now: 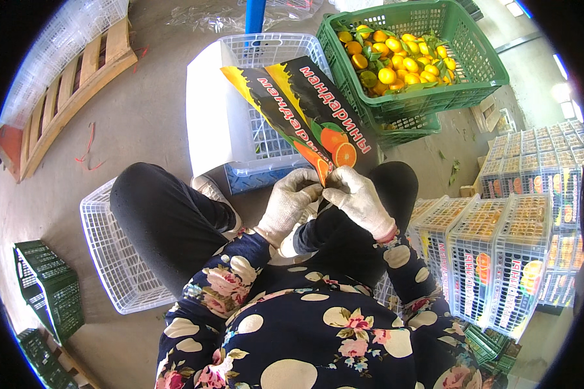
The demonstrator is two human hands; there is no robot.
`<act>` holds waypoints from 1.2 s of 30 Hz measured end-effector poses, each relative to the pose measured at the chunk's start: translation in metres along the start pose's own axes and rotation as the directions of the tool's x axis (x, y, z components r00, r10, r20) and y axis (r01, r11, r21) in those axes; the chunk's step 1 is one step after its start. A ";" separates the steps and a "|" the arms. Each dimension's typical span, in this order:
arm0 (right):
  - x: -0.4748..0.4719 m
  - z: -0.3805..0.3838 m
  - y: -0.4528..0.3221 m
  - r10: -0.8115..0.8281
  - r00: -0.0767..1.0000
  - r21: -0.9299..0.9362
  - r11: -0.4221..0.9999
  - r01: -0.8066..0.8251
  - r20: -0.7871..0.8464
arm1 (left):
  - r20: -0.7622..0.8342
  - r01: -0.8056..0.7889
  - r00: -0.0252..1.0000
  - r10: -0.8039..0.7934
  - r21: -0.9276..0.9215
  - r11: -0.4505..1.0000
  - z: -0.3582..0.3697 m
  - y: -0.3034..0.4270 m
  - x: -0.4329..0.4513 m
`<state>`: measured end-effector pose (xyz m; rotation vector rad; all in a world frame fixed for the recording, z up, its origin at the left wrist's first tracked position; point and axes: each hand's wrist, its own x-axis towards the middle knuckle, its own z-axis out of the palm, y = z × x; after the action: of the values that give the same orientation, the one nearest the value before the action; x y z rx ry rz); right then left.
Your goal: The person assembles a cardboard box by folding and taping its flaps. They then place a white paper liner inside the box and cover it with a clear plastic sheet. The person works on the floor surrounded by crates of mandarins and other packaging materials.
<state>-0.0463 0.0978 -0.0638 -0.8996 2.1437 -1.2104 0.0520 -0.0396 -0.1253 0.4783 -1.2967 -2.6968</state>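
My left hand (289, 202), in a whitish knit work glove, pinches the lower corner of black printed sheets (316, 114). My gloved right hand (360, 199) grips the same corner, its fingertips close to the left ones. At least two sheets fan apart above my hands, bearing large writing and pictures of orange citrus fruit. Beneath them stands a clear plastic crate (277, 167) with open lattice walls. A plain white sheet (209, 107) hangs over its left side. The crate rests on a blue patterned support (253, 181).
A green crate (477, 78) of leafy mandarins stands at the upper right, on another green crate. Filled clear crates (477, 257) are stacked at my right. Another clear crate (121, 253) sits by my left knee. A wooden pallet (73, 92) and folded green crates (53, 291) lie farther left.
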 end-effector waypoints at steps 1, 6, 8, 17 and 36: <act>0.000 -0.001 0.000 -0.006 1.000 -0.018 1.000 0.006 0.002 | 0.000 0.003 1.000 -0.003 0.000 1.000 0.000 -0.001 0.000; 0.005 -0.004 0.002 -0.026 0.999 -0.096 0.995 0.028 0.019 | 0.011 0.019 1.000 -0.020 0.048 0.999 -0.005 -0.006 0.002; 0.007 -0.005 0.003 -0.054 0.998 -0.144 0.988 0.059 0.038 | -0.007 0.044 0.999 -0.044 0.060 0.997 -0.003 -0.003 0.002; 0.010 -0.005 0.002 -0.086 0.996 -0.137 0.987 0.090 0.033 | 0.067 0.153 0.987 -0.145 -0.146 0.977 -0.008 -0.004 0.003; 0.011 -0.011 -0.005 0.015 0.998 -0.075 0.997 -0.010 0.059 | 0.116 0.180 0.982 -0.150 -0.325 0.928 -0.002 0.002 0.007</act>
<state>-0.0600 0.0933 -0.0560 -0.9408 2.1561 -1.0897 0.0462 -0.0432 -0.1265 0.4486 -0.8167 -3.0268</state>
